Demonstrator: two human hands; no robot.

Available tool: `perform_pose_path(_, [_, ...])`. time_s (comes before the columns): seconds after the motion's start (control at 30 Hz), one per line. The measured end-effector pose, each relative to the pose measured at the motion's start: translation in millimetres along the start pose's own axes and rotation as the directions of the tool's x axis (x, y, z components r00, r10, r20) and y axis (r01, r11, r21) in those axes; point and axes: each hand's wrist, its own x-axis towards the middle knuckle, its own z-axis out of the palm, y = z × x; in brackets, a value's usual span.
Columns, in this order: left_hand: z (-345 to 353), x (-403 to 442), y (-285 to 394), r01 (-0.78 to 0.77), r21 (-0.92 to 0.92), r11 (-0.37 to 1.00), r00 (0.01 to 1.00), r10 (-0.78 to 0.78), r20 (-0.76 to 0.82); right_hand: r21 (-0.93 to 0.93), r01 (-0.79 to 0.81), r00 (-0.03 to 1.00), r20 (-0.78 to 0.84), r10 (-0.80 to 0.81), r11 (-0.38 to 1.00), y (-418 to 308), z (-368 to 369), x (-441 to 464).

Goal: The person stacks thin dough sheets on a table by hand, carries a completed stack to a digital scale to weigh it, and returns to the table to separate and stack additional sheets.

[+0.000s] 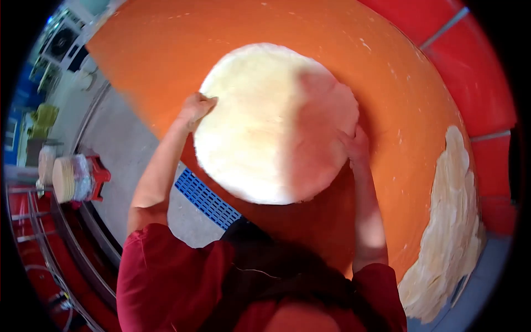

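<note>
A large round flatbread (249,127), pale and slightly uneven at its edge, is in front of me above the orange surface. My left hand (197,108) grips its left edge, with the thumb on top and the other fingers hidden beneath. At the right edge, my right hand (357,146) holds it the same way, thumb uppermost. Bright light falls on the left part of the flatbread, while reddish shade covers the right part. How many layers it has, I cannot tell.
The orange tabletop (404,166) carries pale flecks. Overlapping pale sheets (445,238) lie along its right side. Red tiles (470,72) border the far right. On the left are a blue slotted mat (207,199) and a round stack (63,180) beside a red stool (99,177).
</note>
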Motion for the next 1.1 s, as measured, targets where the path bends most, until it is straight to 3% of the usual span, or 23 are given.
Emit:
perform_pose_path(0.03, [-23,22,-14,-0.044,0.146,0.988,0.995,0.031,0.093,-0.219,0.06,0.992,-0.092,-0.082,0.974,15,-5,2])
perform_pose_path(0.07, [-21,30,-6,-0.147,0.305,0.941,0.989,0.133,0.065,-0.432,0.085,0.973,-0.158,-0.169,0.898,28,-11,0])
perform_pose_path(0.1, [-20,38,2,-0.224,0.463,0.858,0.971,0.235,0.036,-0.204,-0.003,0.994,-0.104,-0.018,0.979,24,-12,-6])
perform_pose_path(0.13, [-10,18,41,-0.302,0.629,0.717,0.892,0.445,-0.079,0.036,-0.104,0.994,-0.023,0.105,0.994,9,-8,-14])
perform_pose_path(0.17, [1,-5,78,-0.324,0.772,0.547,0.75,0.646,-0.143,0.27,-0.215,0.976,0.081,0.2,0.939,2,-1,-22])
perform_pose_path(0.2, [15,-13,100,-0.291,0.883,0.368,0.55,0.82,-0.161,0.345,-0.097,0.995,0.03,0.093,0.934,9,7,-26])
perform_pose_path(0.27, [47,-8,114,-0.333,0.919,0.214,0.75,0.651,0.12,0.455,0.153,0.988,-0.084,-0.128,0.877,26,22,-35])
perform_pose_path(0.3, [58,-4,120,-0.362,0.923,0.134,0.812,0.531,0.242,0.369,0.169,0.984,-0.118,-0.134,0.914,23,23,-38])
perform_pose_path(0.47, [64,39,84,-0.457,0.851,0.26,0.834,0.459,0.307,-0.14,0.243,0.934,-0.235,-0.271,0.96,33,32,-47])
perform_pose_path(0.53, [59,44,83,-0.489,0.841,0.232,0.808,0.485,0.336,-0.112,0.205,0.946,-0.234,-0.226,0.972,40,34,-47])
perform_pose_path(0.57, [46,76,66,-0.738,0.609,0.291,0.621,0.646,0.444,-0.102,0.188,0.949,-0.238,-0.208,0.977,42,30,-47])
perform_pose_path(0.6, [55,66,77,-0.754,0.193,0.628,0.651,0.674,0.35,0.058,0.141,0.957,-0.265,-0.121,0.988,41,23,-48])
perform_pose_path(0.63, [62,45,88,-0.572,-0.291,0.767,0.716,0.64,0.279,0.222,0.093,0.96,-0.278,-0.029,0.971,36,17,-51])
perform_pose_path(0.67, [65,32,93,-0.244,-0.699,0.672,0.792,0.554,0.257,0.386,0.049,0.96,-0.274,0.063,0.921,32,14,-55])
perform_pose_path(0.73, [18,60,77,0.0,-0.352,0.936,0.861,0.179,0.476,0.393,0.012,0.958,-0.269,0.102,0.919,23,20,-69])
perform_pose_path(0.77, [2,71,77,0.117,-0.142,0.983,0.855,-0.027,0.517,0.395,0.003,0.956,-0.271,0.114,0.919,20,22,-71])
perform_pose_path(0.87, [5,41,86,0.131,-0.061,0.989,0.904,-0.094,0.418,0.461,0.013,0.976,-0.198,0.088,0.888,27,20,-64])
perform_pose_path(0.97, [-4,56,64,0.023,-0.033,0.999,0.918,-0.008,0.396,0.456,-0.008,0.981,-0.171,0.096,0.89,30,13,-65])
perform_pose_path(1.07, [-8,55,73,0.126,0.048,0.991,0.931,-0.134,0.338,0.433,-0.172,0.963,-0.114,0.243,0.885,12,-7,-61])
perform_pose_path(1.1, [-8,54,74,0.143,0.061,0.988,0.928,-0.155,0.338,0.481,-0.236,0.958,-0.029,0.285,0.844,4,-13,-61])
